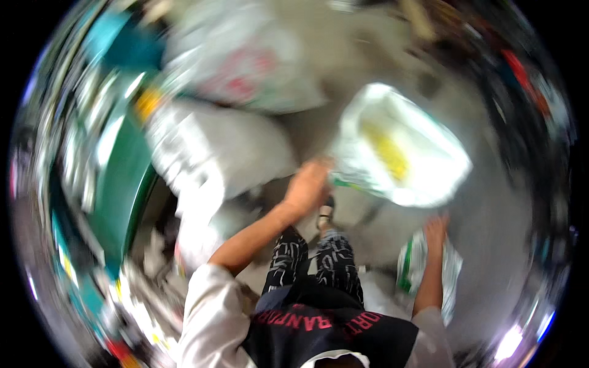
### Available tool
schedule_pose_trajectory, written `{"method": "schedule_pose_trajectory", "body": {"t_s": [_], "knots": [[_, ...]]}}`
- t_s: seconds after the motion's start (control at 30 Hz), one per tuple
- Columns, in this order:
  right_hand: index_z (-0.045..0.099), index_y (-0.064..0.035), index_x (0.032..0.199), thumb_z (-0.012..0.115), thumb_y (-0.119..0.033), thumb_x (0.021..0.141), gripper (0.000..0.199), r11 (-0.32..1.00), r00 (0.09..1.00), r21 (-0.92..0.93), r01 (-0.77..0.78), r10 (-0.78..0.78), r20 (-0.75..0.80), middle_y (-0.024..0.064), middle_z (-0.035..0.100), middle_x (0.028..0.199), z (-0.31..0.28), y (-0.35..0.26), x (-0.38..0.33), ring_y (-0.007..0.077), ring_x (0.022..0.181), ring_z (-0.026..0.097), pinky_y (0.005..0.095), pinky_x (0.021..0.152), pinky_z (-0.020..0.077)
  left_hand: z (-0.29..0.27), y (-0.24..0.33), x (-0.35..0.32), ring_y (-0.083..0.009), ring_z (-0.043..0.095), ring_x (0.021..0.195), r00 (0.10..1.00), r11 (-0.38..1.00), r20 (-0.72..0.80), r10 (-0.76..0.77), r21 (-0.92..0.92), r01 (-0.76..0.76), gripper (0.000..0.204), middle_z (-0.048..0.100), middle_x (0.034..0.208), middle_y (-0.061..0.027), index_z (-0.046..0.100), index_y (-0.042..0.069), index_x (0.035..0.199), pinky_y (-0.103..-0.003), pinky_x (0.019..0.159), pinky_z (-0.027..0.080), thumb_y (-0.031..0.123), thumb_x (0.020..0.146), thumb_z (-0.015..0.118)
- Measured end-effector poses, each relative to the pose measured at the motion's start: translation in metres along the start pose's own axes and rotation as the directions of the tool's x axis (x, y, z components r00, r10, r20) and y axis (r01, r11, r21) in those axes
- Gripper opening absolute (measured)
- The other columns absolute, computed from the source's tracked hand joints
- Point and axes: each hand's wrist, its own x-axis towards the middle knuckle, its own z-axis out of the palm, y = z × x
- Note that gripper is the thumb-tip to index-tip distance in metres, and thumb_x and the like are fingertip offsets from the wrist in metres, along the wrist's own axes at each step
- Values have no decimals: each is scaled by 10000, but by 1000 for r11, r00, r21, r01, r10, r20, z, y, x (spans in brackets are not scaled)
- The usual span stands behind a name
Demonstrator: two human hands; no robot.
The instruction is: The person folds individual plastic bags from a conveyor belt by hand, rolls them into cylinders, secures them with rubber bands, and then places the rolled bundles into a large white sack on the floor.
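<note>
A white sack [438, 150] with green marks stands with its mouth wide open in front of me. Yellow stuff [388, 150], too blurred to name, lies inside it. My left hand [308, 186] is closed at the sack's left edge and seems to grip it. Just below the sack's near rim is my right hand [436, 228], its fingers smeared by motion. Under my right forearm a smaller white and green bag [451, 270] hangs or lies; whether that hand touches it I cannot tell.
Full white sacks [236, 147] crowd the left, one with red print [245, 43] farther back. A green curved machine part or chute [126, 178] rises beside them. Dark, blurred clutter [509, 80] lines the far right. Grey floor [500, 214] shows to the right of the open sack.
</note>
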Motion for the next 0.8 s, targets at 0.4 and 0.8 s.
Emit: {"method": "schedule_pose_trajectory", "body": {"t_s": [0.4, 0.8], "knots": [[568, -39, 903, 526, -244, 933, 212, -185, 739, -981, 57, 668, -83, 58, 609, 654, 372, 319, 17, 119, 546, 574, 244, 479, 466, -86, -40, -616, -256, 536, 1034, -411, 424, -770, -488, -620, 660, 554, 495, 1258, -158, 443, 20, 1305, -353, 902, 450, 83, 794, 648], [473, -11, 1246, 628, -270, 836, 509, 371, -185, -136, 919, 708, 682, 226, 602, 1101, 792, 860, -415, 349, 1005, 595, 392, 852, 466, -62, -63, -1000, -330, 477, 1208, -849, 182, -72, -523, -983, -28, 854, 477, 1301, -263, 278, -105, 1367, -352, 1017, 354, 304, 763, 724]]}}
